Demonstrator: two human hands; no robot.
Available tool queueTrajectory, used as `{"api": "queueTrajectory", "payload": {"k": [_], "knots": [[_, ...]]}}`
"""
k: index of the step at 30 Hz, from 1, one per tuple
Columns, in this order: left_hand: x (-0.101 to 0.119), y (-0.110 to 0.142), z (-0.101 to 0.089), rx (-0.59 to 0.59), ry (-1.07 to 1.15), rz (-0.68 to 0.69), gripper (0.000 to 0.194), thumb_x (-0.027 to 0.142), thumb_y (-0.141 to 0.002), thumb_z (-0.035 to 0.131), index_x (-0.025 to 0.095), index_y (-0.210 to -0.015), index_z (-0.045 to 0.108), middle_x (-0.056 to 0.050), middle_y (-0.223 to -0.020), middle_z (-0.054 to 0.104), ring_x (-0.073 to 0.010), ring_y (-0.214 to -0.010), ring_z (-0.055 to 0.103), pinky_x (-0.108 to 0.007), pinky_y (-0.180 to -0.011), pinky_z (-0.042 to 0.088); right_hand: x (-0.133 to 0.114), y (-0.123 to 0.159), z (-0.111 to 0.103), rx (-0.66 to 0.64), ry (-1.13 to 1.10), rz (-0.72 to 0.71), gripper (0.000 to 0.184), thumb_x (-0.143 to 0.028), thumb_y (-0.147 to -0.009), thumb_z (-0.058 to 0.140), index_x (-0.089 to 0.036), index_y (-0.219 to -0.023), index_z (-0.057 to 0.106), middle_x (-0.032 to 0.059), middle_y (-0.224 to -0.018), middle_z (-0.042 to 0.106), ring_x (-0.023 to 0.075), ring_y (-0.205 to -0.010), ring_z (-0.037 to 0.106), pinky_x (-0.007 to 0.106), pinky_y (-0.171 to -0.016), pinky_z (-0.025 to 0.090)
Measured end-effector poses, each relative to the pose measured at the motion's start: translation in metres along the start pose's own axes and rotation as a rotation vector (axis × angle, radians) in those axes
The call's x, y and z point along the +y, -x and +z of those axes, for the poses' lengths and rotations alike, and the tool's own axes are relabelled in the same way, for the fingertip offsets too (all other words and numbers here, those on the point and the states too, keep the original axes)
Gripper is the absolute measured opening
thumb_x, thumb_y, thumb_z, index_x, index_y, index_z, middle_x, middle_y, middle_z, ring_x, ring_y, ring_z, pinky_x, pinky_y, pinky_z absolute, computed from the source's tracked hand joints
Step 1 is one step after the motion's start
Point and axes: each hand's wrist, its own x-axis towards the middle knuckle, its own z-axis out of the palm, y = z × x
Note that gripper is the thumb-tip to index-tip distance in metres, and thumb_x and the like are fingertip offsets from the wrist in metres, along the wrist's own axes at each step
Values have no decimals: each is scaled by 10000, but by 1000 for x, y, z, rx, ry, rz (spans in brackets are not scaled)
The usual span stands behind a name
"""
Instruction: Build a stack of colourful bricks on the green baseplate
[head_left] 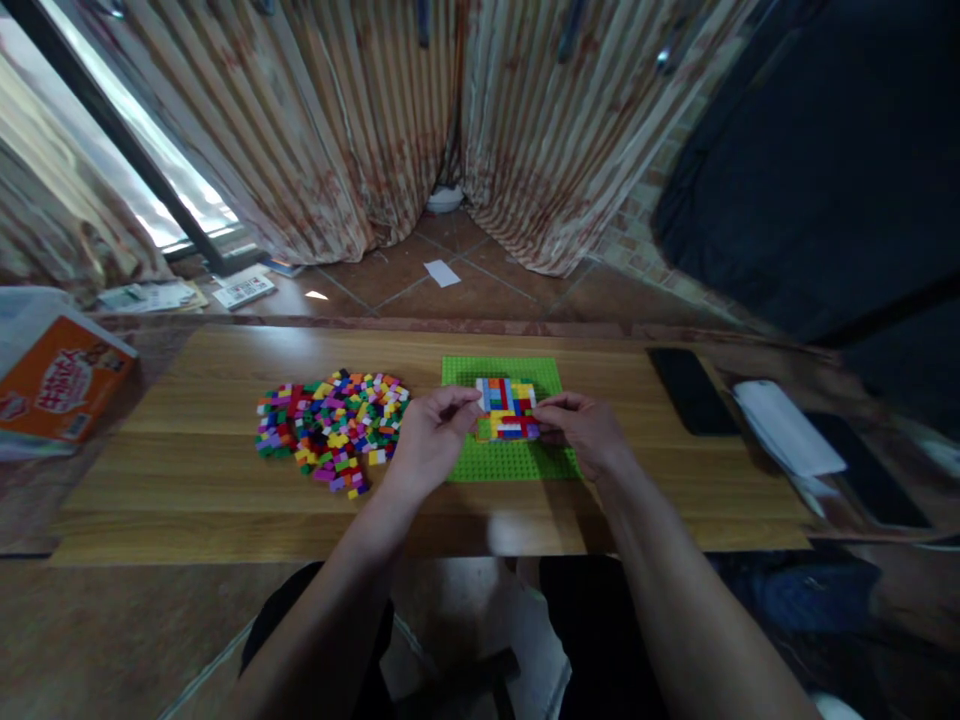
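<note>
A block of joined toy bricks in several colours sits over the green baseplate; I cannot tell whether it is attached or held just above. My left hand is at its left side, thumb and forefinger pinched together at the edge. What lies between those fingertips, if anything, is too small to name. On the right side, my right hand grips the brick block's edge, its lower fingers partly hidden. Left of my left hand lies a pile of loose toy bricks in mixed colours.
All this rests on a long wooden table. Toward its right end lies a black phone. Beyond that end are a white object and another dark flat object. An orange and white box stands off the left end.
</note>
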Motion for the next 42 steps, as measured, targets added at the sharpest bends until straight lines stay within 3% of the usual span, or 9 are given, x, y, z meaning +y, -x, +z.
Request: {"api": "queueTrajectory", "payload": {"k": [9,19,26,30,36,42], "knots": [[5,0,0,16,0,-14,149,223,-756,677,160,-873,744,-16,-740,721,-119,-640,629,-239,-640,519,0,-3,-2,-41,-31,27,191,-270,-517,789,-201,-616,640,-18,-570,635,105,-528,578,248,-529,492],[4,0,-3,12,-17,-16,167,243,-770,674,155,-895,739,-20,-744,718,-129,-637,631,-248,-636,516,2,-3,1,-20,-15,17,198,-293,-527,764,-204,-626,617,-25,-533,603,101,-487,545,244,-496,461],[4,6,9,-107,-277,81,150,218,-833,603,185,-889,739,-27,-807,738,-155,-716,647,-257,-677,484,2,-1,2,-7,-27,-6,187,-294,-517,762,-202,-616,633,-12,-570,639,106,-508,566,245,-506,480],[5,10,19,-124,-404,94,192,192,-846,568,191,-950,730,-21,-777,734,-137,-608,607,-239,-587,432,3,-2,3,20,18,-4,154,-288,-543,733,-206,-610,622,-9,-536,628,108,-484,551,237,-473,467],[3,9,19,-127,-421,130,175,212,-861,563,193,-924,725,-24,-772,727,-137,-610,600,-234,-586,423,2,-2,8,70,77,-3,94,-243,-559,691,-209,-591,610,-29,-467,569,96,-428,493,221,-424,406],[3,10,16,-125,-445,124,209,226,-870,551,179,-970,728,-31,-774,728,-138,-599,588,-248,-596,441,-3,1,8,67,107,-14,96,-254,-563,690,-209,-573,606,-31,-477,568,104,-452,504,238,-453,422]]}}
